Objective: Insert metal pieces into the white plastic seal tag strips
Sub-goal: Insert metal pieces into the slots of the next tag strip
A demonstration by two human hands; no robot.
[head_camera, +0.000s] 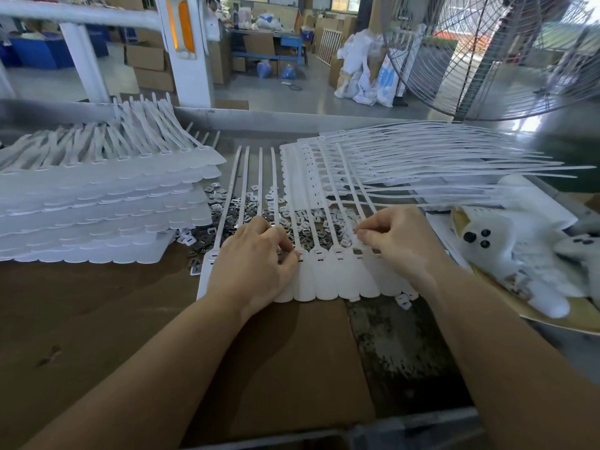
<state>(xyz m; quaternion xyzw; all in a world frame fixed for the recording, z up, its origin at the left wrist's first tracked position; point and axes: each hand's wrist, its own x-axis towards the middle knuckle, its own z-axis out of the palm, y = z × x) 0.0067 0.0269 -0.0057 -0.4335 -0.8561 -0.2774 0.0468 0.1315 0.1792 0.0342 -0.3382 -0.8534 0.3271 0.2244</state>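
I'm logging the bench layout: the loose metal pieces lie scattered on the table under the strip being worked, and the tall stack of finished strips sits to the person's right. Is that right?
Not quite. In the head view the tall stack of strips sits to the person's left, not right. The metal pieces do lie scattered on the table under the strip being worked, where the left hand and right hand are.
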